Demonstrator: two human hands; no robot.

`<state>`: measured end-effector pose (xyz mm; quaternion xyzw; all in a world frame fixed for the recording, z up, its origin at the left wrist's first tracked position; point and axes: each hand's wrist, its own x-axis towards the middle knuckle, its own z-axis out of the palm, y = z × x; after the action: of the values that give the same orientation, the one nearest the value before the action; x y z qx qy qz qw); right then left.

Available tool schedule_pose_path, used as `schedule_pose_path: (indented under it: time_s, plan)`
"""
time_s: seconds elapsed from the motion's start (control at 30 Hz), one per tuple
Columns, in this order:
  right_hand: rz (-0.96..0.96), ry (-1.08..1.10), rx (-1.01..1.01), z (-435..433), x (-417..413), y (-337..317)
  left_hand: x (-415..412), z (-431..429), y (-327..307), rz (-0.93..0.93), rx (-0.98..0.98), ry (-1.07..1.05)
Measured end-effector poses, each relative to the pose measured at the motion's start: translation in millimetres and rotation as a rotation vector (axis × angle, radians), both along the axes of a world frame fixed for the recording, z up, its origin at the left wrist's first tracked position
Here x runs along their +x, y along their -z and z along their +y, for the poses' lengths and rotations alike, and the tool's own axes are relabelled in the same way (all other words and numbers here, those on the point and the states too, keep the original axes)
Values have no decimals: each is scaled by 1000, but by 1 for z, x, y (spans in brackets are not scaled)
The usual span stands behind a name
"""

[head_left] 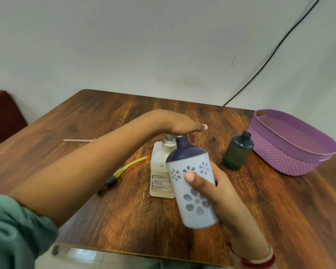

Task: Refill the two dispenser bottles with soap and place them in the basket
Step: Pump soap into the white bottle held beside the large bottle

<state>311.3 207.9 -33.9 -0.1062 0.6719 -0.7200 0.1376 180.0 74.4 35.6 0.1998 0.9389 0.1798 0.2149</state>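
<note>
1. While the left hand [180, 123] lies palm-down over the pump head [169, 140] of the soap bottle [160, 171], its fingers are extended straight and grasp nothing.
2. The right hand [211, 183] grips the lavender bottle [194, 206] around its body: the thumb lies across the front and the fingers wrap the far side.
3. The lavender bottle is held above the table [105, 117], tilted to the left. It has flower-shaped cutouts and a dark purple shoulder. Its open neck sits just beside the pump head, under the left hand.
4. The soap bottle stands upright on the table, directly behind the lavender bottle. It is pale and translucent and carries a printed label.
5. The green bottle [238, 152] stands upright on the table, uncapped, just beside the basket [291, 158] and to the right of both hands.
6. The basket is purple with a woven pattern and sits at the right edge of the table.
7. A yellow pump tube [124, 169] with a dark cap lies flat on the table, left of the soap bottle. A white tube [80, 140] lies farther back on the left.
8. The left arm shows a green sleeve [14, 230]; the right wrist shows a red band [260, 261].
9. A black cable [270, 61] runs down the wall behind the table.
</note>
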Motion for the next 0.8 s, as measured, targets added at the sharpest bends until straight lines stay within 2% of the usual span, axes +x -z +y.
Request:
schedule_pose_path:
  time_s: [0.13, 0.3, 0.57, 0.73, 0.8]
  plan:
    - [-7, -4, -18, 2, 2, -2, -2, -2, -10, 57, -28, 27]
    - [9, -3, 4, 2, 1, -2, 5, 4, 4, -48, 10, 28]
    - [15, -20, -30, 3, 4, -3, 1, -2, -5, 85, -44, 27]
    - [18, -1, 17, 4, -1, -4, 1, -1, 7, -6, 141, -30]
    - [13, 9, 25, 3, -2, -3, 2, 0, 10, 21, 142, -41]
